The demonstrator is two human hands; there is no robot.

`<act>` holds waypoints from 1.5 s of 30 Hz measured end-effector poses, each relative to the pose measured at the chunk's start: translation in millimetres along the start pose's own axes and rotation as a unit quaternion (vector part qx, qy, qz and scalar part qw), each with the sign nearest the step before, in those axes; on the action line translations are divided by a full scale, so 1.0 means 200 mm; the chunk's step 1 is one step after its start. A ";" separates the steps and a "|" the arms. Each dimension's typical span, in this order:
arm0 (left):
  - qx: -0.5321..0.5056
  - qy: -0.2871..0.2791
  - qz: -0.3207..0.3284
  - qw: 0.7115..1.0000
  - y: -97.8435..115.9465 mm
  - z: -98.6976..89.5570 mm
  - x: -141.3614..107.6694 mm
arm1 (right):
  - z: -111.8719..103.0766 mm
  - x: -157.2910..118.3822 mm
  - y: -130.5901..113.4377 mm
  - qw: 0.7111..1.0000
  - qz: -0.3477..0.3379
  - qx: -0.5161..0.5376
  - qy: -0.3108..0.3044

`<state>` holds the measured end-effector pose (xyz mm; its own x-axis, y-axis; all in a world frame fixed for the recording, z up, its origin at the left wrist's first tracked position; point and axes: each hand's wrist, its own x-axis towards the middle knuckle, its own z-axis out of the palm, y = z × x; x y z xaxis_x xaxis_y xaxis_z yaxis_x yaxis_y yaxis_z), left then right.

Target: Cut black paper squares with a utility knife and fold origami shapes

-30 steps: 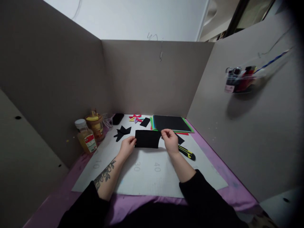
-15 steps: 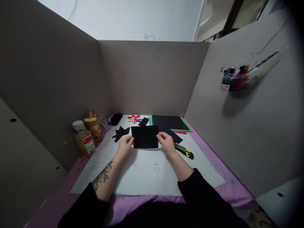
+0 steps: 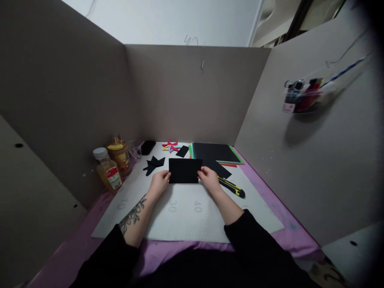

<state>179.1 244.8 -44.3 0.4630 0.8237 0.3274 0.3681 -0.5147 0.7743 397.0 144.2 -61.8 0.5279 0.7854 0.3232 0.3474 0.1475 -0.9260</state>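
Observation:
A black rectangular paper (image 3: 185,171) is stretched between my two hands above the white mat. Its left edge is pinched by my left hand (image 3: 159,182), its right edge by my right hand (image 3: 208,178). Left of the paper lie folded black paper pieces (image 3: 154,164). Behind it is a small black rectangle (image 3: 182,151). A larger black piece (image 3: 220,169) lies behind my right hand, and a black and yellow cutter (image 3: 233,188) lies just to the right of that hand.
At the back, a stack of coloured sheets (image 3: 214,153) has black on top, near small coloured paper shapes (image 3: 170,146) and a black phone-like object (image 3: 148,147). Glue bottle (image 3: 107,170) and jar (image 3: 119,156) stand left. A tool holder (image 3: 303,100) hangs on the right wall.
The view has shifted slightly. The black paper sits a little further right relative to my left hand, and its lower edge looks straighter. Both hands keep their grip.

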 end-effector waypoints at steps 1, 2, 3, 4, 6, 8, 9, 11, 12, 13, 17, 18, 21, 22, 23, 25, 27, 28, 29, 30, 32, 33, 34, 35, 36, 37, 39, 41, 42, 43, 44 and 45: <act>0.001 0.000 0.002 1.000 0.00 0.00 0.00 | 0.00 0.00 0.00 1.000 0.005 -0.001 -0.002; -0.004 0.002 0.002 1.000 0.00 0.00 0.00 | 0.00 0.00 0.00 1.000 0.012 0.001 -0.004; -0.014 0.003 -0.001 1.000 0.00 0.00 0.00 | 0.01 0.00 0.00 1.000 0.019 0.007 -0.004; -0.028 0.005 -0.006 1.000 0.00 0.00 0.01 | 0.01 0.00 -0.01 1.000 0.026 0.014 -0.003; -0.069 0.010 -0.019 0.997 0.00 0.00 0.01 | 0.00 -0.01 -0.03 0.999 0.033 0.026 0.003; -0.116 0.020 -0.035 0.992 0.00 0.01 0.02 | -0.01 -0.01 -0.04 0.999 0.032 0.033 0.010; -0.136 0.025 -0.042 0.989 0.00 0.01 0.02 | -0.01 -0.01 -0.05 0.999 0.033 0.039 0.012; -0.162 0.032 -0.057 0.985 0.00 0.01 0.02 | -0.02 -0.01 -0.05 0.997 0.042 0.059 0.013; -0.166 0.033 -0.064 0.983 0.01 0.00 0.01 | -0.02 -0.01 -0.05 0.996 0.050 0.071 0.011; -0.166 0.035 -0.068 0.983 0.01 0.00 0.01 | -0.02 -0.01 -0.04 0.995 0.059 0.083 0.010; -0.129 0.051 -0.073 0.988 0.02 0.00 0.01 | -0.02 0.00 -0.02 0.990 0.089 0.112 0.001; -0.120 0.053 -0.077 0.988 0.02 0.00 0.00 | -0.02 0.00 -0.01 0.989 0.092 0.116 -0.001; -0.109 0.050 -0.091 0.989 0.02 0.00 0.00 | -0.02 0.00 -0.02 0.988 0.095 0.119 -0.003; -0.110 0.047 -0.095 0.988 0.02 0.00 0.00 | -0.02 0.00 -0.02 0.988 0.094 0.118 -0.003; -0.113 0.045 -0.099 0.988 0.02 0.01 0.00 | -0.02 0.00 -0.02 0.989 0.093 0.116 -0.004; -0.124 0.041 -0.103 0.986 0.02 0.01 0.00 | -0.02 0.00 -0.03 0.990 0.089 0.108 -0.011; -0.134 0.037 -0.104 0.985 0.02 0.00 0.00 | -0.02 0.00 -0.03 0.993 0.075 0.090 -0.005; -0.136 0.034 -0.100 0.985 0.02 0.00 0.01 | -0.02 0.00 -0.03 0.995 0.060 0.074 0.002; -0.135 0.032 -0.093 0.986 0.02 0.00 0.01 | -0.02 0.00 -0.03 0.997 0.043 0.055 0.013; -0.131 0.029 -0.086 0.987 0.02 -0.01 0.01 | -0.02 0.00 -0.03 0.999 0.026 0.035 0.022; -0.117 0.021 -0.074 0.990 0.02 -0.01 0.01 | -0.03 0.00 -0.02 1.000 0.003 0.003 0.027; -0.109 0.017 -0.071 0.991 0.02 -0.01 0.01 | -0.03 0.00 -0.02 1.000 -0.001 -0.006 0.023; -0.099 0.011 -0.070 0.993 0.01 -0.01 0.01 | -0.03 0.00 -0.01 1.000 -0.001 -0.012 0.018; -0.087 0.005 -0.070 0.994 0.00 -0.01 0.01 | -0.03 0.00 -0.01 1.000 0.002 -0.016 0.011; -0.077 0.001 -0.072 0.994 -0.01 0.00 0.01 | -0.03 0.00 0.00 1.000 0.008 -0.019 0.003; -0.069 -0.002 -0.074 0.995 -0.03 0.00 0.01 | -0.03 0.00 0.00 1.000 0.017 -0.021 -0.006; -0.052 -0.005 -0.073 0.996 -0.05 0.00 0.01 | -0.03 0.00 0.01 0.999 0.030 -0.023 -0.020; -0.038 -0.001 -0.067 0.997 -0.06 0.01 0.02 | -0.03 0.00 0.01 0.999 0.034 -0.022 -0.026; -0.032 0.003 -0.063 0.997 -0.06 0.01 0.01 | -0.02 0.00 0.01 0.999 0.031 -0.021 -0.027; -0.031 0.008 -0.061 0.998 -0.06 0.01 0.01 | -0.02 0.00 0.01 0.999 0.030 -0.019 -0.026; -0.035 0.012 -0.062 0.997 -0.06 0.01 0.01 | -0.02 0.00 0.01 0.999 0.030 -0.017 -0.022; -0.048 0.012 -0.063 0.997 -0.05 0.01 0.01 | -0.02 0.00 0.00 0.999 0.029 -0.017 -0.014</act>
<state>177.5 251.3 -51.4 0.3975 0.8866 0.2366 0.3431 -0.3828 0.8578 400.6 141.1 -61.4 0.5253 0.8091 0.2636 0.3439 0.0815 -0.9355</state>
